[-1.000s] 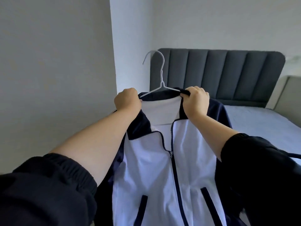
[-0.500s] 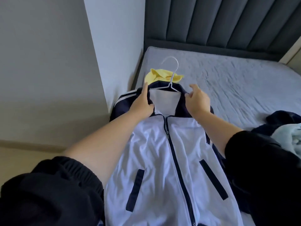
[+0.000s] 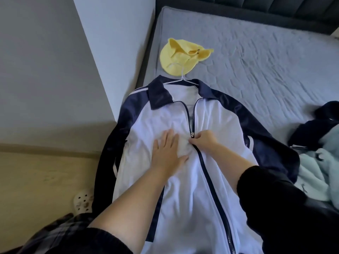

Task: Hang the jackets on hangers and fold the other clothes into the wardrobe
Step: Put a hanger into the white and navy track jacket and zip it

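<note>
Quilted grey mattress [image 3: 256, 70] bears a smooth white jacket [image 3: 220, 121] on wire hanger [image 3: 182, 77].

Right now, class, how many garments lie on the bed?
4: the central white-and-navy jacket, a yellow garment beyond its collar, a navy garment and a pale green garment heaped at right; the heap may hide more.
</note>
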